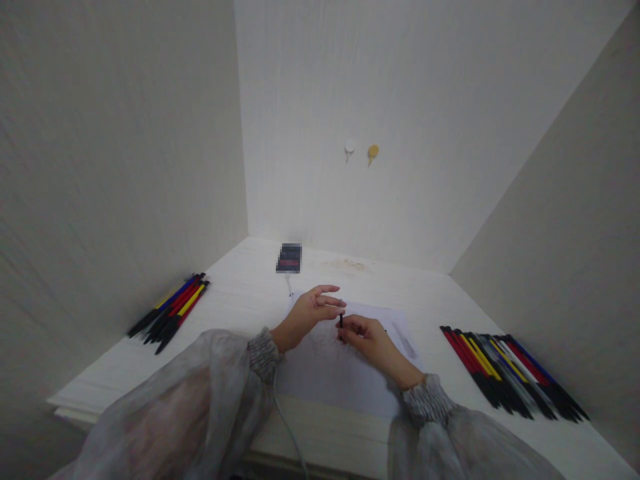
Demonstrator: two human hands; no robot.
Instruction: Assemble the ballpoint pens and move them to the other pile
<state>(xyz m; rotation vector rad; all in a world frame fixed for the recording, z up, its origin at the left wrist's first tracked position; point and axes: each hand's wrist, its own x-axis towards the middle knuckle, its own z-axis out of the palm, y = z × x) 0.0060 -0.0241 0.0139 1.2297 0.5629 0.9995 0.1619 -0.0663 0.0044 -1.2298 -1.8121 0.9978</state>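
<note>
My right hand (364, 335) pinches a short, thin black stick-like piece (341, 321) upright between thumb and fingers. Its exact kind is too small to make out. Just to the left, my left hand (317, 307) reaches across with its fingers stretched out and apart. Its thumb is close to the top of the black piece; I cannot tell whether they touch. Both hands are over a white sheet of paper (330, 387), which lies on the white table.
Several pens with coloured barrels (173, 310) lie bunched at the left. A row of similar pens (510, 373) lies at the right. A dark pixelated object (289, 259) with a pale cable is at the back. Walls enclose the table, with two hooks (373, 152) on the back one.
</note>
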